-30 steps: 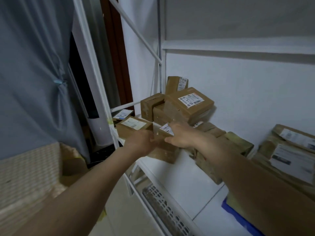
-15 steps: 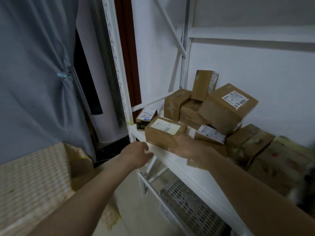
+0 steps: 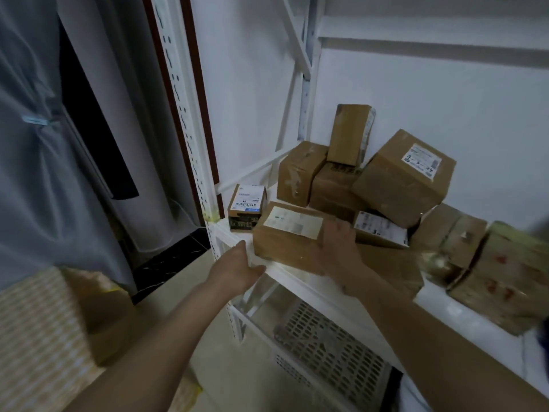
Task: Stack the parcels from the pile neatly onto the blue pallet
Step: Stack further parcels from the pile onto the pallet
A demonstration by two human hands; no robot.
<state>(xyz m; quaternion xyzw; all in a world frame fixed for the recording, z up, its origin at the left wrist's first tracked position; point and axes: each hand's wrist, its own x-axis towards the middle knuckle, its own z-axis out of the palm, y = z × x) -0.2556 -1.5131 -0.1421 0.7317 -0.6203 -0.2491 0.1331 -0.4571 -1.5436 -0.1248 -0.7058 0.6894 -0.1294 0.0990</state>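
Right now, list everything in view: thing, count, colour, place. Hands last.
front parcel: one, brown with pale label, at shelf's front edge.
small labelled box: one, dark with white label, left end of shelf.
piled parcels: about nine, brown cardboard, heaped against the wall.
shelf: one, white metal, carrying all parcels.
perforated basket: one, grey, below the shelf.
curtain: one, grey, far left.
left hand: one, open, at the shelf edge.
right hand: one, on the front parcel's right end.
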